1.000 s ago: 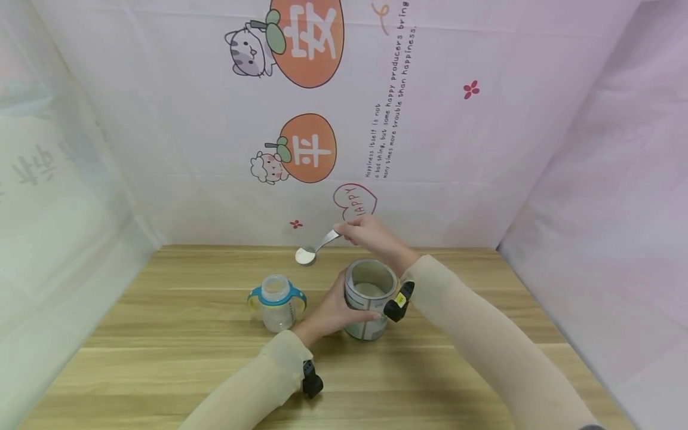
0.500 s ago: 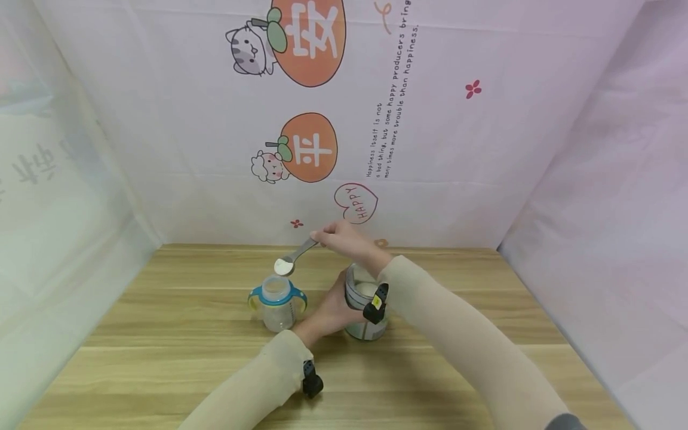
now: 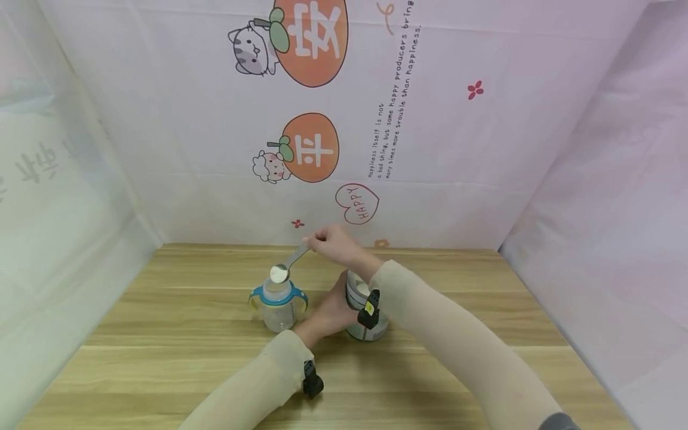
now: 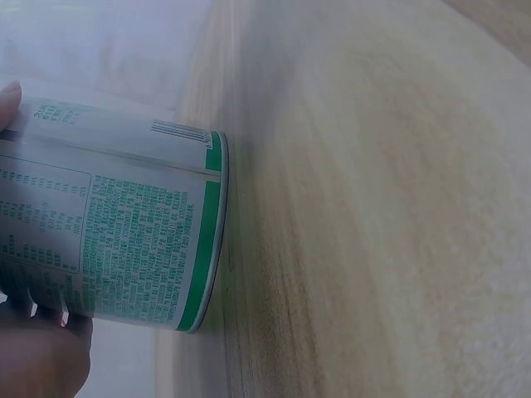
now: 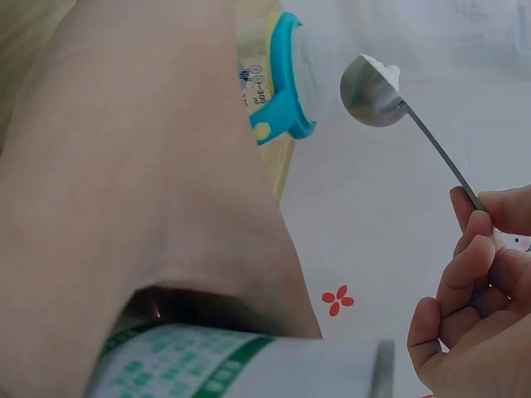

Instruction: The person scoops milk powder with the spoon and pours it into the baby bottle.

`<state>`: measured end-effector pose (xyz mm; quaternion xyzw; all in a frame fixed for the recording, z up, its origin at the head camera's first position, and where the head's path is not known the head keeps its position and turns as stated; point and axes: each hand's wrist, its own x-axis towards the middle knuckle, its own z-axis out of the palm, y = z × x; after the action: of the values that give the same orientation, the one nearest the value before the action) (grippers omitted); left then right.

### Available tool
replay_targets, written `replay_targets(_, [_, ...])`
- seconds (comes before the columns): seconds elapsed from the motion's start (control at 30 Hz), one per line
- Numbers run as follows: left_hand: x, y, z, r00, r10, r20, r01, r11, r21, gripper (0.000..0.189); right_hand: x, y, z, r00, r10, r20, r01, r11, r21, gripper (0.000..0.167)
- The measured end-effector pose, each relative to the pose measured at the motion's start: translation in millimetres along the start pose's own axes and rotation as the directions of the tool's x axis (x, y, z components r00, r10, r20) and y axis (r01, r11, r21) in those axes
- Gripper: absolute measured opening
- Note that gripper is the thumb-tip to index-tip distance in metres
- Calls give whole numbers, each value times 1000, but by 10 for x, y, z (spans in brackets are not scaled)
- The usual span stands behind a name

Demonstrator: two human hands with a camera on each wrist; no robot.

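My right hand (image 3: pixel 335 243) pinches the handle of a metal measuring spoon (image 5: pixel 371 93) heaped with white powder (image 3: pixel 278 274). The spoon's bowl is held level just above the open mouth of a clear baby bottle (image 3: pixel 279 316), which has a blue collar (image 5: pixel 284 79) and two side handles. My left hand (image 3: pixel 330 310) grips an open tin (image 4: pixel 116 215) with green print, standing upright on the table. More pale powder shows inside the tin in the head view, though my right wrist covers part of its mouth.
The wooden table (image 3: pixel 161 358) carries the bottle and tin close together. A white printed cloth (image 3: pixel 430 149) hangs right behind the table's back edge, and more cloth (image 3: pixel 70 179) lines the left side.
My right hand has carried the full spoon leftward and slightly down, from beside the tin to over the bottle. My left hand still grips the tin in the same place.
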<state>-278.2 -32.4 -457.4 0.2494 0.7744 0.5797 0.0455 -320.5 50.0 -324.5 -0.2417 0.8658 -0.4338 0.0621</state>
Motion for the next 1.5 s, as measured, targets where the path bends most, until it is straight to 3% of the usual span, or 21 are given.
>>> replay_targets(0.4, [-24, 53, 2, 1000, 24, -1, -24, 999, 26, 123, -8, -29, 101, 994, -105, -11, 103, 990, -91, 38])
replay_targets(0.67, [-16, 54, 7, 1000, 19, 13, -20, 1000, 24, 97, -49, -89, 170, 982, -191, 3, 188, 968, -167, 30])
replay_targets(0.83, [-12, 60, 9, 998, 60, 30, -61, 997, 37, 73, -68, -98, 218, 961, -276, 18, 272, 932, -239, 21])
replay_targets(1.0, [-40, 40, 2, 996, 69, 57, -70, 997, 16, 61, -117, -124, 274, 915, -399, 54, 392, 852, -346, 17])
replay_targets(1.1, [-62, 32, -5, 996, 45, 76, -45, 999, 6, 55, -157, -152, 314, 866, -492, 90, 484, 778, -402, 15])
replay_targets(1.2, [-75, 30, -9, 996, 16, 92, -17, 1000, 20, 52, -198, -176, 354, 809, -575, 125, 558, 682, -472, 13])
replay_targets(1.33, [-65, 15, -9, 993, 4, 114, -14, 996, 85, 50, -241, -188, 386, 752, -640, 156, 605, 576, -550, 12])
replay_targets(1.5, [-47, 17, -14, 990, 24, 142, -41, 992, 120, 55, -265, -189, 387, 704, -687, 181, 638, 499, -586, 11])
